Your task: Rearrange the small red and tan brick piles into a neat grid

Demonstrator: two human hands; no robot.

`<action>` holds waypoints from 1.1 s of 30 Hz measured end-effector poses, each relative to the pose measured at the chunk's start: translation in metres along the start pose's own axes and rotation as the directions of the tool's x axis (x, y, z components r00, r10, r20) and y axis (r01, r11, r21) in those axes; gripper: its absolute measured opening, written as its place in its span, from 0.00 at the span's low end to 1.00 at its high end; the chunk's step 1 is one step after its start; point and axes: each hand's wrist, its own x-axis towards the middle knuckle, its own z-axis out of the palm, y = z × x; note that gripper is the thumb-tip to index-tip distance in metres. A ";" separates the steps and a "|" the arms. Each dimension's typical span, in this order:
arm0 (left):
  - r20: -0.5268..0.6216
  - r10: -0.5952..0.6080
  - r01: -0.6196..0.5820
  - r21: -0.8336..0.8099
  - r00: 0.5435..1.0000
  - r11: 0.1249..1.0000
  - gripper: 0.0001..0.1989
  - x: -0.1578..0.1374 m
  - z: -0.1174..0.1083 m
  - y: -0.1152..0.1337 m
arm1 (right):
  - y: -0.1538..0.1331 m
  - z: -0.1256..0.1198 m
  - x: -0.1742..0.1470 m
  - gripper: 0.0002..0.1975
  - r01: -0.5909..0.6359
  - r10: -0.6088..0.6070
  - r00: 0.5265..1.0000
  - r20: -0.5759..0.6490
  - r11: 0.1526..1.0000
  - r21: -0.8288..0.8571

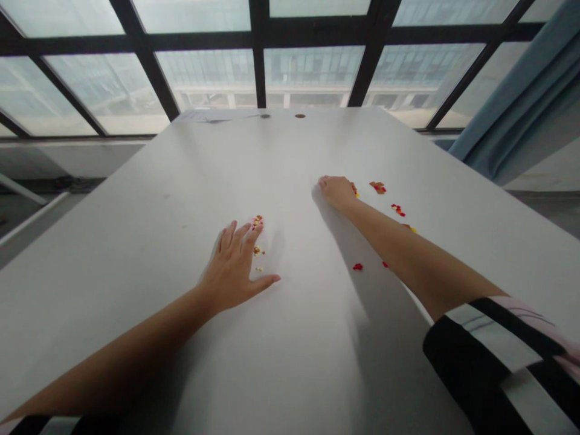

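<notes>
Beside the left hand (230, 269), pieces (257, 250) line up front-to-back

The tabletop (285, 338) is showing plain white, greying in shadow toward its near edge. On its left-edge side, a mixed cluster (257, 223) of small pieces is combining pink, red, cream and brown; closer to the near edge, one cluster (257, 250) is showing golden brown and another (259, 268) pale cream. Toward the right edge, one pile (379, 187) is mixing orange-brown with red, a speckled pile (399, 210) is pairing red with paler bits, and a small heap (357, 267) is glowing solid red. Beyond the right edge, the curtain (507, 115) is hanging dusty blue; the right sleeve (462, 362) is displaying black and white bands with pink.
</notes>
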 end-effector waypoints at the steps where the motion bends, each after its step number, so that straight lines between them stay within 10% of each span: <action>1: -0.001 0.003 -0.003 -0.002 1.000 1.000 0.51 -0.001 0.001 -0.001 | 0.001 -0.003 0.001 0.17 -0.043 0.043 0.999 -0.003 0.999 -0.001; 13: 0.014 0.042 -0.042 -0.018 0.999 0.999 0.49 -0.001 0.015 -0.012 | 0.038 -0.049 -0.007 0.16 -0.083 0.094 0.991 -0.091 0.989 0.121; 21: 0.009 0.041 -0.041 -0.025 0.999 0.999 0.49 0.003 0.019 -0.015 | 0.055 -0.023 -0.021 0.36 0.021 -0.026 0.999 0.019 0.969 0.247; 33: 0.028 0.025 -0.026 0.034 0.999 0.999 0.50 -0.002 0.011 -0.008 | 0.046 -0.012 -0.015 0.24 -0.040 0.051 0.998 -0.037 0.970 0.239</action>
